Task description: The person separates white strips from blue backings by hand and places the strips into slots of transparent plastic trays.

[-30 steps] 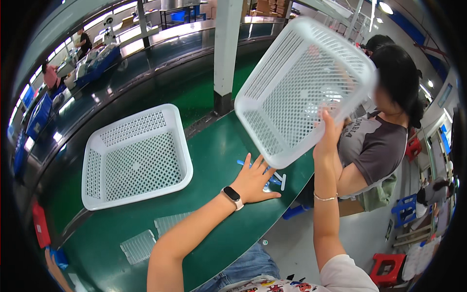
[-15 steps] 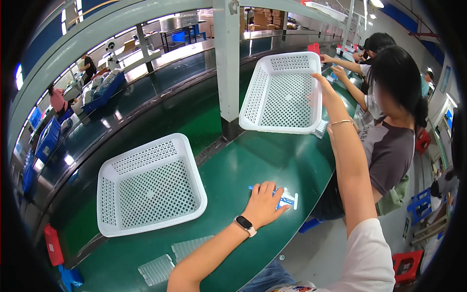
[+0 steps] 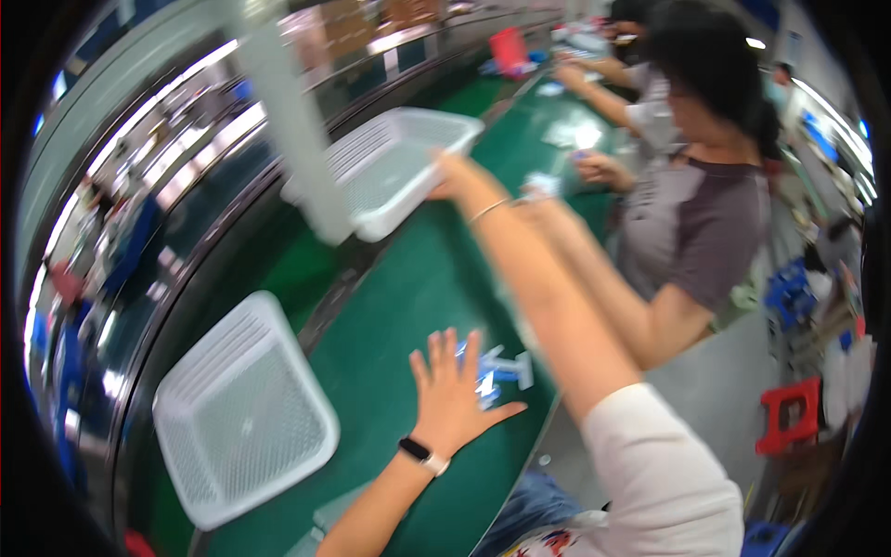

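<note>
My left hand [image 3: 455, 385] is spread open above the green table, fingers apart. Beside its thumb and forefinger lie small blue-and-white T-shaped plastic pieces [image 3: 501, 371], blurred, in a loose cluster. My right arm reaches far forward, and my right hand [image 3: 445, 174] grips the near right rim of a white perforated plastic basket [image 3: 399, 176]. That basket is tilted at the table's far edge, partly behind a pale post. A second white basket [image 3: 246, 418] rests at the left, apart from both hands.
The pale post [image 3: 302, 130] rises at the table's far edge, beside a dark conveyor [image 3: 200, 246]. A co-worker [image 3: 691, 204] sits close on the right, hands over clear plastic pieces. Clear plastic trays [image 3: 343, 506] lie by my left forearm. A red stool [image 3: 789, 415] stands on the floor.
My right hand has carried the far basket left and away, partly behind the post. My left hand has spread its fingers and drawn off the blue-and-white pieces. The view has swung right.
</note>
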`<state>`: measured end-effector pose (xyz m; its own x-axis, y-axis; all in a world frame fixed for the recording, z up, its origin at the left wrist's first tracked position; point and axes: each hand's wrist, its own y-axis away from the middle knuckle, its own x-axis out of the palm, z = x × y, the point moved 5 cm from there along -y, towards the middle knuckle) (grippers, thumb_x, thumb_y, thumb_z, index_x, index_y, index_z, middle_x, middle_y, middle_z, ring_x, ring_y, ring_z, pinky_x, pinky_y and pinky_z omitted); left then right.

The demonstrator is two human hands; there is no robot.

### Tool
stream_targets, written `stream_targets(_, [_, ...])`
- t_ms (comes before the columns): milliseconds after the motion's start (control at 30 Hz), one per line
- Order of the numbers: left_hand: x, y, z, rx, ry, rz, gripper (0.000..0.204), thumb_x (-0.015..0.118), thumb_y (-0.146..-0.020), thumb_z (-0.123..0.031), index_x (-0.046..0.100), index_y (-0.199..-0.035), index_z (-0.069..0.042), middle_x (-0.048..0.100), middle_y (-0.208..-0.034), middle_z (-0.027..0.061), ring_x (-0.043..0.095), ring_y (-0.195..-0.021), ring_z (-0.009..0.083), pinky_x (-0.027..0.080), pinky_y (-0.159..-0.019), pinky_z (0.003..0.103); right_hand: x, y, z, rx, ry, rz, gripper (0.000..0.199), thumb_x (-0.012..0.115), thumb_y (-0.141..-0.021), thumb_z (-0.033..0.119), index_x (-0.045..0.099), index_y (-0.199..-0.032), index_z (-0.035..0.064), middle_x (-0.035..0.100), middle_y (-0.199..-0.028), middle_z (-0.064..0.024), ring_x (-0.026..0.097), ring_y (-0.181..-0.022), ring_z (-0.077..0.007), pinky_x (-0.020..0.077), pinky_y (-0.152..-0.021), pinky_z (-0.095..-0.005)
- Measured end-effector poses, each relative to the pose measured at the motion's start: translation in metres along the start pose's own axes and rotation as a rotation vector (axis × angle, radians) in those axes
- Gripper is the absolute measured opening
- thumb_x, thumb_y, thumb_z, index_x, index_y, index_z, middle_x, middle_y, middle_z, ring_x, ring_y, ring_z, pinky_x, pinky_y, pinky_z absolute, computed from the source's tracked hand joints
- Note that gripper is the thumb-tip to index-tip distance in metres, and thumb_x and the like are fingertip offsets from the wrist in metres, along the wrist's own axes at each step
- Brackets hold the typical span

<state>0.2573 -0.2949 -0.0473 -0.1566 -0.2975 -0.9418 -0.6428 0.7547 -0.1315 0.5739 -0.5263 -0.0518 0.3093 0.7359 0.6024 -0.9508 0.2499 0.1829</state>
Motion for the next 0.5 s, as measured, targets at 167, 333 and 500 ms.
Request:
stream_targets(167, [0.036,-0.039,-0.086,0.041,0.039,-0.057,0.085,0.062,-0.079,-0.048,0.029,-0.141,0.0,0.028,-0.142,0.0316,0.019,-0.135,0.0491,0.014,-0.106,0.065,-0.085,0.035,0.03,-0.058,0.184,-0.257,0.068,0.056,-0.089,0.048,0.034,-0.139,0.0073,0.044,-0.136,-0.0183,0.046,-0.122,-0.0395,0.0399,-0.093,-0.0603])
stream_targets(333, [0.038,-0.014,-0.058,0.077,0.002,-0.111,0.047,0.053,-0.089,-0.019,0.044,-0.13,0.002,0.036,-0.139,0.0276,0.028,-0.132,0.0459,0.022,-0.108,0.057,-0.009,0.144,-0.019,-0.12,0.556,-0.1,0.057,0.058,-0.088,0.046,0.048,-0.124,0.0017,0.055,-0.115,-0.012,0.056,-0.103,-0.0239,0.0505,-0.081,-0.041])
stream_targets(500, [0.031,-0.027,-0.076,0.191,0.08,-0.297,0.022,0.057,-0.084,-0.014,0.055,-0.101,-0.001,0.053,-0.104,0.0176,0.051,-0.096,0.0335,0.041,-0.082,0.044,-0.054,0.314,0.012,-0.367,0.638,0.116,0.034,0.052,-0.096,0.028,0.053,-0.119,0.002,0.057,-0.121,-0.0111,0.057,-0.111,-0.0204,0.0481,-0.088,-0.0344])
